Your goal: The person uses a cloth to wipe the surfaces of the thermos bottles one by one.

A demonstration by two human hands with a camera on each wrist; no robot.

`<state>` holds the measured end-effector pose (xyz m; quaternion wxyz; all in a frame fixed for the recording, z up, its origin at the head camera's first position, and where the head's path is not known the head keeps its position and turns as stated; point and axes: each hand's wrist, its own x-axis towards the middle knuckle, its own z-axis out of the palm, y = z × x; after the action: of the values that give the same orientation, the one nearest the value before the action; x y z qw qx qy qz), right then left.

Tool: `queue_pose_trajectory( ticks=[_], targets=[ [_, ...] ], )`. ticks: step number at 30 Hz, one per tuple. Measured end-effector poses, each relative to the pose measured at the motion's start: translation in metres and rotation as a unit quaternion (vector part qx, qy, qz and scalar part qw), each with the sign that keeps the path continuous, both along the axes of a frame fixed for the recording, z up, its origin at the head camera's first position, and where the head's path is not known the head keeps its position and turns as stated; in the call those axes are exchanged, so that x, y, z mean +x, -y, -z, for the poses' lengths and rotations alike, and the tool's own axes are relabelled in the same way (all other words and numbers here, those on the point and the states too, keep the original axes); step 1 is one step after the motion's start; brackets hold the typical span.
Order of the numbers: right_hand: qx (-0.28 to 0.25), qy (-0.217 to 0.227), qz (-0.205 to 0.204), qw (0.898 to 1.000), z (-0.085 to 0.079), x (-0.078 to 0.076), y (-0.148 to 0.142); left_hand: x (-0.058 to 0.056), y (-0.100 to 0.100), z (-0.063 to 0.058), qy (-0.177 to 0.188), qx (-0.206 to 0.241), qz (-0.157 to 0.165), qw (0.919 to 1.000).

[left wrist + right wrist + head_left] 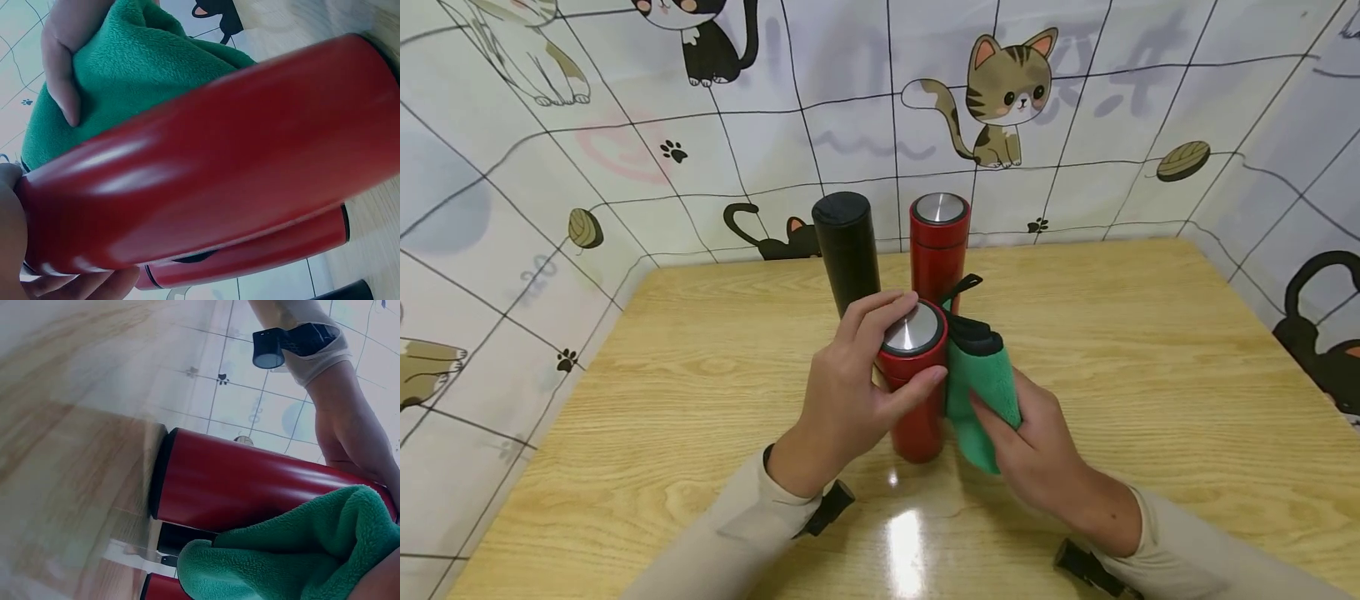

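Near the middle of the table stands a red thermos (917,433) with a silver-topped lid. My left hand (846,387) grips it around its upper end, thumb on the near side and fingers at the lid. A green towel (977,400) with black trim and a loop is bunched in my right hand (1041,450). The towel lies against the right side of this thermos, as the left wrist view also shows. In the right wrist view the thermos's black base (164,472) is at or close to the tabletop; contact is hard to tell.
Behind the held thermos are a second red thermos (938,250) and, to its left, a black thermos (847,250), both upright. The wooden table (700,375) meets a cat-patterned cloth backdrop (850,142) at the back and sides.
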<state>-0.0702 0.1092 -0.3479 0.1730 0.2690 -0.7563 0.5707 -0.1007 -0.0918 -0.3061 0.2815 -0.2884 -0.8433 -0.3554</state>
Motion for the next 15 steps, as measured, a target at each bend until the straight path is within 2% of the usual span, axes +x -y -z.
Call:
queue_pose_trajectory(
  ticks=[4, 8, 11, 15],
  targets=[
    [0.046, 0.046, -0.008, 0.998, 0.0012, -0.0025, -0.0012, 0.0001, -0.0014, 0.0003, 0.003, -0.01, -0.01, 0.9999],
    [0.105, 0.102, -0.011, 0.989, 0.0031, -0.0061, -0.0015, -0.0001, -0.0002, 0.0033, -0.005, -0.008, -0.009, 0.9999],
    [0.125, 0.089, 0.002, 0.988, 0.0045, -0.0075, -0.0015, -0.0004, 0.0014, 0.0041, -0.011, -0.005, 0.003, 0.9999],
    [0.105, 0.024, 0.046, 0.993, 0.0055, -0.0049, -0.0009, -0.0006, 0.0022, 0.0033, -0.02, -0.009, 0.012, 0.9997]
  ],
)
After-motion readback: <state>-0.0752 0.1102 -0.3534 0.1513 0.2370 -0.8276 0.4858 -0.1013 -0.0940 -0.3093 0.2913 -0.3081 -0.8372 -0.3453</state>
